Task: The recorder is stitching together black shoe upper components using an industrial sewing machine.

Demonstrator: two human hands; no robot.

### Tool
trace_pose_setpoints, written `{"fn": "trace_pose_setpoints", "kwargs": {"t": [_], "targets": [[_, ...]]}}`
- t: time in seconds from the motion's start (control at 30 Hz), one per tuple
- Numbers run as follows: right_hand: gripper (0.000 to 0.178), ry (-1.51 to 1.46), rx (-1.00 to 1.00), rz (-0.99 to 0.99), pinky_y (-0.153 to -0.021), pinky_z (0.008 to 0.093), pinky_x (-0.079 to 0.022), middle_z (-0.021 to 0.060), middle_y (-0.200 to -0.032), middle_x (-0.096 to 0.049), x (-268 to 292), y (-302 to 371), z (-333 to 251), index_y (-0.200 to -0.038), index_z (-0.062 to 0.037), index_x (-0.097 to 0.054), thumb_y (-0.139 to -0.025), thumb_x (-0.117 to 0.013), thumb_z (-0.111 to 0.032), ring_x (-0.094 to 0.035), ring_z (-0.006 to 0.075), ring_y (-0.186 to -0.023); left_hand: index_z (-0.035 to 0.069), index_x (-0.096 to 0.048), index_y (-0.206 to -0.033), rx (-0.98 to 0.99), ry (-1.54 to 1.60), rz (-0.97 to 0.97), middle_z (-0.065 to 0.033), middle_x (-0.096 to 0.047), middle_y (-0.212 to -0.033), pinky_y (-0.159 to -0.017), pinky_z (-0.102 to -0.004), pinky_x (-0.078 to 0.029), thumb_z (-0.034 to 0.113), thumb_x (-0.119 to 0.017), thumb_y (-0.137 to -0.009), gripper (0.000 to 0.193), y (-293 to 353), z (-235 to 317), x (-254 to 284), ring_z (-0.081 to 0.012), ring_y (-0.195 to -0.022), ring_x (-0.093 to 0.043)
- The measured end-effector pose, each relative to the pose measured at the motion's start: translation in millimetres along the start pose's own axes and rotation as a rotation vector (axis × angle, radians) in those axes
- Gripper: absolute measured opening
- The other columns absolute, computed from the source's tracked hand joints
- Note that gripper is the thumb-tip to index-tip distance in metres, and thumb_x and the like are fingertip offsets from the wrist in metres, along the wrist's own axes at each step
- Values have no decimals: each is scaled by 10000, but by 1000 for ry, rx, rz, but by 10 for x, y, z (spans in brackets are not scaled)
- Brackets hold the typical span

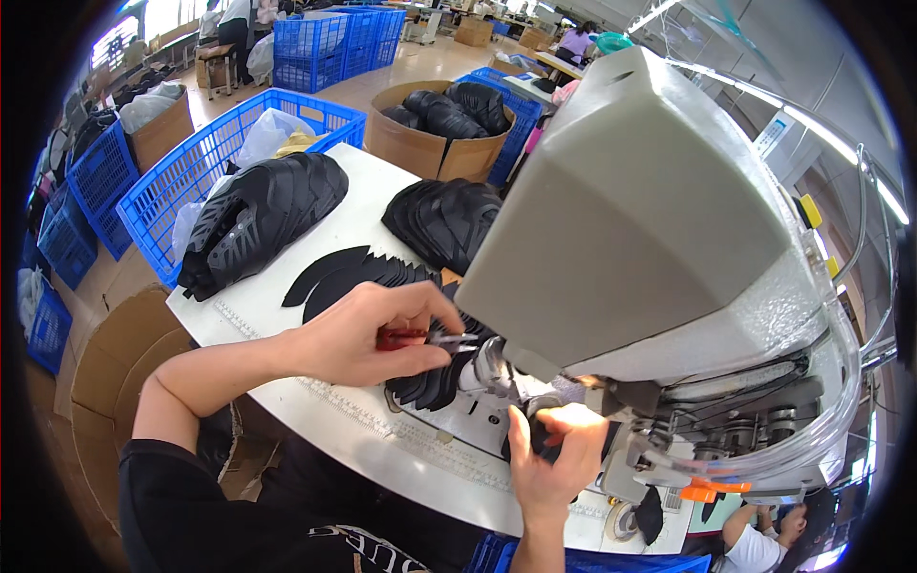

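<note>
My left hand (358, 334) is closed round a small red-handled cutting tool, probably thread snips (406, 338), its metal tips pointing right toward the sewing machine's (602, 210) working end. Thumb and fingers of my right hand (562, 456) curl round a dark piece (544, 427) beside the machine's bed; its shape is mostly hidden. Under and beyond my left hand, curved black cut pieces (334, 272) lie fanned out in an overlapping row. Several more black pieces (430, 385) hang together below the snips.
Black shoe uppers are stacked on the white table (363, 181) in a left pile (272, 215) and a far pile (444, 220). A blue crate (158, 215) adjoins its left edge. Beyond stands a cardboard drum (411, 153) of black parts. An open carton (124, 353) is left of me.
</note>
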State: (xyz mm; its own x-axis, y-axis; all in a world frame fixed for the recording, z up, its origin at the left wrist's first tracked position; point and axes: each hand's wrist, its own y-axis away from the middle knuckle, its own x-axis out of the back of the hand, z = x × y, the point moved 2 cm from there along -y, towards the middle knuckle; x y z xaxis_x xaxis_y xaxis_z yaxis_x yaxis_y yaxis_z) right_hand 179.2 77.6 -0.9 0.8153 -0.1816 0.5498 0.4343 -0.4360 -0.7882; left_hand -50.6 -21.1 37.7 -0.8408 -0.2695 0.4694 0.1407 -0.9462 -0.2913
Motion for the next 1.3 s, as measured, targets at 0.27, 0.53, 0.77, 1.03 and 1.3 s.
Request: {"fn": "trace_pose_setpoints", "kwargs": {"t": [0.27,0.53,0.77,1.03,1.3], "targets": [[241,105,-72,-351,-506,378,-397,119,-661,-510,48,-268,-132,-748,-16,-536,-909,-654,-150,-512,295,-510,-10,-699,-931,339,656,123,59,-509,-643,-516,-202,-303,286,-698,-925,296,-348,-314,-460,-11,-575,-380],[205,80,-5,-240,-492,390,-375,117,-655,-481,-174,-43,-233,-735,-16,-520,-910,-610,-71,-487,291,-530,8,-627,-909,-132,25,238,-6,-564,-653,-522,-259,-388,194,-718,-892,208,-314,-266,-373,-84,-548,-501],[149,-174,-68,-127,-481,324,-348,84,-650,-500,-127,170,-68,-759,-7,-556,-898,-611,-10,-454,217,-540,136,-650,-1119,-612,-761,122,14,-486,-735,-470,-226,-372,191,-746,-770,366,131,14,-318,-83,-503,-475],[111,-156,-2,-98,-477,331,-366,91,-661,-511,-137,186,-39,-788,-8,-584,-890,-623,-25,-476,232,-540,67,-568,-974,-873,-1000,-4,5,-446,-773,-470,-212,-412,152,-650,-775,231,5,235,-483,-66,-536,-543],[116,-56,72,-89,-455,331,-349,80,-649,-482,-102,160,-33,-773,-22,-582,-862,-653,-43,-443,221,-499,51,-545,-907,-916,-1015,-58,2,-424,-679,-435,-232,-408,153,-650,-763,205,-58,255,-559,-83,-491,-511]]}}
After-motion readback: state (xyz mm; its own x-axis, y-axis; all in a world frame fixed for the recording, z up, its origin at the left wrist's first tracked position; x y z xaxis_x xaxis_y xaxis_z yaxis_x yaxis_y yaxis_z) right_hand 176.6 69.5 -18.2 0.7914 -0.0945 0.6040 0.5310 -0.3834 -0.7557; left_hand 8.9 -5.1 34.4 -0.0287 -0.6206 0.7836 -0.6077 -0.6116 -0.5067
